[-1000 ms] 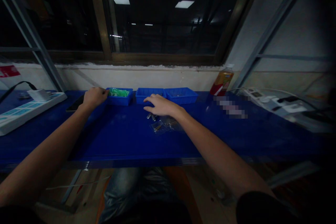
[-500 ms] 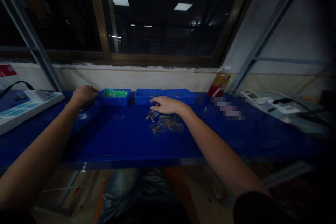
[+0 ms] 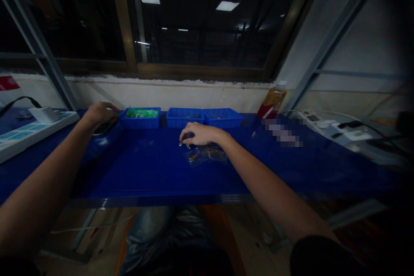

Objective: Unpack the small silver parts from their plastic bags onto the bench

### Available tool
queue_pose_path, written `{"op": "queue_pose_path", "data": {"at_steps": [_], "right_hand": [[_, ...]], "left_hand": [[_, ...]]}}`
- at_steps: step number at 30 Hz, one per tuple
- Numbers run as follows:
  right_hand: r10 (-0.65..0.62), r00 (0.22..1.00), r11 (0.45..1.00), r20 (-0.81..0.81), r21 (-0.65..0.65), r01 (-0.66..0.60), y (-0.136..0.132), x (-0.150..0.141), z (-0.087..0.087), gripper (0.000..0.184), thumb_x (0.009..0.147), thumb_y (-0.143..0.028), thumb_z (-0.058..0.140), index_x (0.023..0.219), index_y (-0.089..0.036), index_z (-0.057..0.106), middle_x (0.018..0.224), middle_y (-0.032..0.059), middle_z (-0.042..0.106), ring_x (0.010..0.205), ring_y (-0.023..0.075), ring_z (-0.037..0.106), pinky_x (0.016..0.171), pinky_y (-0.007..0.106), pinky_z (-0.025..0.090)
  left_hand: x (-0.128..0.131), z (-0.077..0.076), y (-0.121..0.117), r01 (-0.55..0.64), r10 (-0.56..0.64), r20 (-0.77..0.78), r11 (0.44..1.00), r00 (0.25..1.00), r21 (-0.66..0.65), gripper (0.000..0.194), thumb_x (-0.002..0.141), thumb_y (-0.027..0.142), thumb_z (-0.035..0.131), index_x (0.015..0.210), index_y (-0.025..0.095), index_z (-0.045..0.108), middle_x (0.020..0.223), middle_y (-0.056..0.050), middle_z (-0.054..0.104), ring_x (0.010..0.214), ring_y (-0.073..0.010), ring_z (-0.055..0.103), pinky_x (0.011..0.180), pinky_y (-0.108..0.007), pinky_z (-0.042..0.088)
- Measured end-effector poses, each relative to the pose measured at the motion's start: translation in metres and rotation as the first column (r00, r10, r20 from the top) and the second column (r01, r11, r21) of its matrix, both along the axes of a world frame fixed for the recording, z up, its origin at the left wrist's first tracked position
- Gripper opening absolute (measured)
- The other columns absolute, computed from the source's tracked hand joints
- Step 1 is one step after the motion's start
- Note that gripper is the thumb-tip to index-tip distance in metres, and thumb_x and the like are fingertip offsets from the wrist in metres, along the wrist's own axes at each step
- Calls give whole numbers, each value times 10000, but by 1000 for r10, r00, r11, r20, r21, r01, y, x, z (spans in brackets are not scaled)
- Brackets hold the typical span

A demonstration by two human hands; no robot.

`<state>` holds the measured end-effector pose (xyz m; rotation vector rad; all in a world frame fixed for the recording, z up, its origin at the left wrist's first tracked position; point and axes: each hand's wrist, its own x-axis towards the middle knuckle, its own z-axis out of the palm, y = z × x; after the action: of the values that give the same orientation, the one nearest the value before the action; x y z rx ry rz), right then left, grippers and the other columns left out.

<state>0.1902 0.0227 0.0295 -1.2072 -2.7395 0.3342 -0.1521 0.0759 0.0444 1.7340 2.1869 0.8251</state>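
Note:
My right hand [image 3: 201, 133] is lowered over a small pile in mid-table, with thumb and index finger bent together at a small metal cylinder [image 3: 180, 143]. Another shiny metal cylinder [image 3: 189, 146] lies just under the fingers. Clear plastic bags [image 3: 197, 156] holding thin brass-coloured parts lie beneath and in front of this hand, partly covered by it. On the left, my left hand [image 3: 101, 113] hovers at the near-left side of a blue bin [image 3: 142, 124], fingers parted and stretched towards it. Below that hand lies a dark flat object [image 3: 105, 128], partly hidden. Green plastic packaging [image 3: 141, 113] fills the bin.
Two more blue bins [image 3: 185, 123] [image 3: 223, 123] stand along the wall, with small contents I cannot make out. A drink bottle [image 3: 272, 102] stands to their right. A white power strip [image 3: 39, 133] lies far left; chargers and cables [image 3: 333, 128] lie far right.
My right hand has come down onto the metal cylinders, its fingers curling in. My left hand has shifted slightly left, showing more of the dark flat object.

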Motion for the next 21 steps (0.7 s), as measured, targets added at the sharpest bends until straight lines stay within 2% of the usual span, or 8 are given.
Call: {"op": "queue_pose_path", "data": {"at_steps": [3,5,7,9,11,14,17,21], "right_hand": [[8,999,1000,-42,-1,-8,2,-3,-6,97,721,-240,608,787,-239,679,860,56,569,871,195,511,805,342,407],[-13,998,999,-67,30,15,3,-6,-9,66,728,-244,601,743,-215,658,855,64,576,902,209,500,794,341,403],[-49,994,996,-102,71,56,3,-11,-11,84,755,-254,571,742,-201,635,843,67,591,919,216,495,787,341,397],[-86,979,988,-183,113,107,3,-16,-10,98,786,-249,529,790,-197,612,812,55,602,867,194,512,768,327,394],[-105,947,977,-305,145,155,2,-20,-7,107,802,-214,492,848,-193,587,795,37,603,794,159,522,746,301,392],[-107,892,969,-440,156,193,1,-23,-6,120,803,-173,467,881,-174,559,795,26,593,750,130,521,722,269,389],[-72,878,974,-474,156,164,1,-25,-10,99,805,-182,466,856,-158,547,806,31,578,748,122,516,711,254,389],[-57,874,971,-482,175,160,4,-29,-17,98,818,-212,457,827,-164,542,817,29,576,756,121,511,701,246,382]], "left_hand": [[5,2,-8,-7,52,-197,975,979,223,336,686,238,591,997,126,652,636,-6,650,698,-188,582,686,-301,455],[19,5,-17,15,105,-258,906,960,424,312,764,232,477,1013,134,637,817,-56,676,798,-205,599,762,-336,450],[43,7,-28,182,-39,-261,816,965,549,311,797,202,407,1018,125,613,880,-75,673,808,-177,612,773,-293,453],[73,4,-39,347,-235,-266,766,935,541,299,804,201,402,1019,134,598,864,-68,669,778,-160,617,726,-258,463],[103,-5,-46,493,-399,-290,721,870,487,282,797,224,441,1020,143,592,858,-60,660,760,-158,612,707,-260,465],[134,-26,-51,687,-596,-342,619,726,380,305,781,216,474,1067,143,555,878,-70,649,802,-173,604,704,-281,466],[144,-41,-52,759,-674,-349,576,651,305,266,785,252,498,1029,164,560,884,-74,649,791,-180,605,675,-290,465],[141,-42,-53,714,-636,-326,614,700,336,231,801,316,505,966,169,573,822,-57,655,706,-165,606,634,-281,451]]}}
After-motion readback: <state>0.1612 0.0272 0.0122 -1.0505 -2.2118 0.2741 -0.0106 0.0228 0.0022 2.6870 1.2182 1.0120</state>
